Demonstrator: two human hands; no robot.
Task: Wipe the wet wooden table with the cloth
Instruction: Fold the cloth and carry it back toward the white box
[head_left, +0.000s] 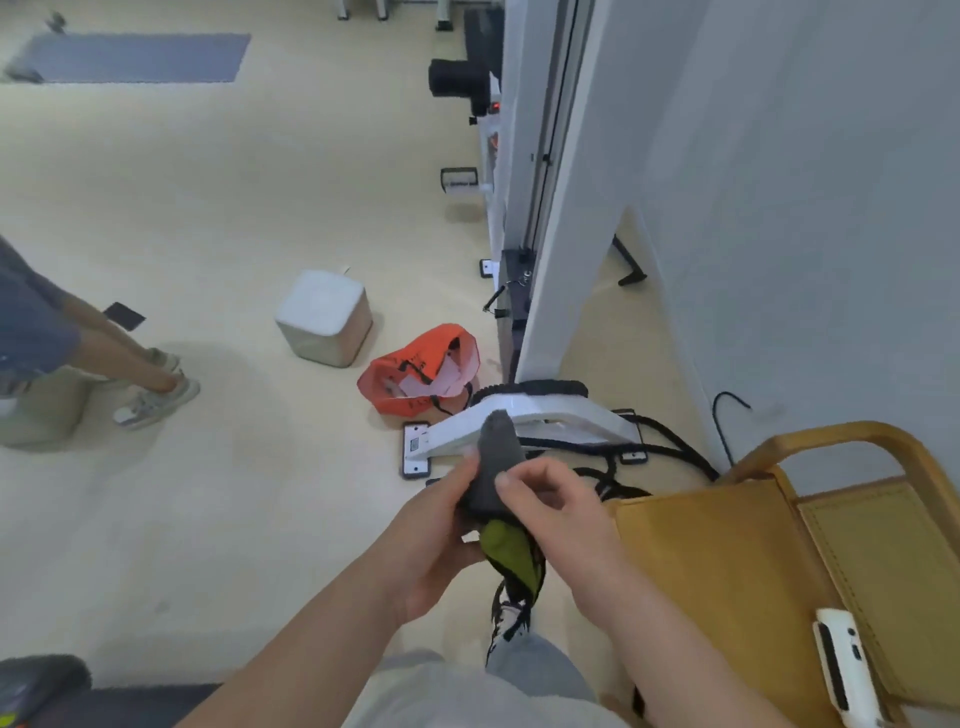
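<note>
I hold a cloth (497, 457) in front of me with both hands; it is dark grey on top and green underneath, bunched into a roll. My left hand (436, 540) cups it from below and the left. My right hand (558, 512) pinches its grey part from the right with thumb and fingers. The green end hangs down between my hands. No wooden table top shows in the head view; I am looking down at a pale floor.
A yellow-brown wooden chair (810, 561) with a white device (841, 665) on its seat stands at the right. A white panel wall (727, 208), a white machine base with black cables (530, 421), an orange bag (421, 369), a white cube stool (324, 317) and another person's legs (119, 358) lie ahead.
</note>
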